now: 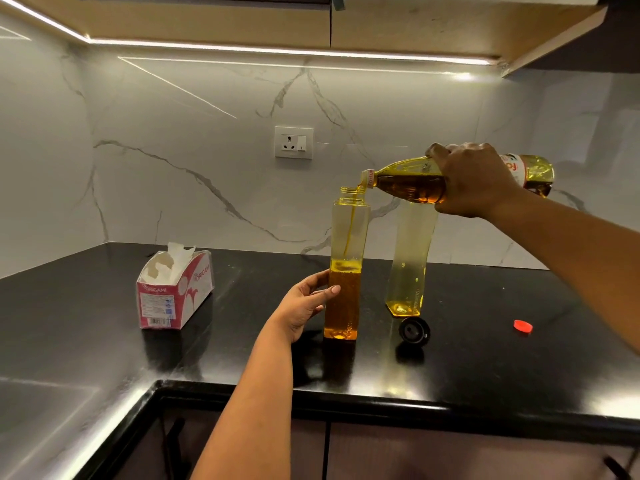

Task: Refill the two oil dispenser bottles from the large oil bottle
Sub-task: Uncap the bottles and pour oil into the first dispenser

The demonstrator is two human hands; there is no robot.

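Right hand (474,181) gripping large oil bottle (412,183) at right centre of frame, tipping it near horizontal. Left hand (304,306) wrapping fingers and thumb round lower part of near dispenser bottle (346,237), centre frame, standing upright on black counter (104,341). Thin amber stream running from mouth into open neck; near dispenser roughly a third full. Second dispenser bottle (408,258) just right and behind, holding only a shallow layer. Black cap (414,331) and red cap (523,326) lying lower right. Tissue box (173,292) sitting left of centre.
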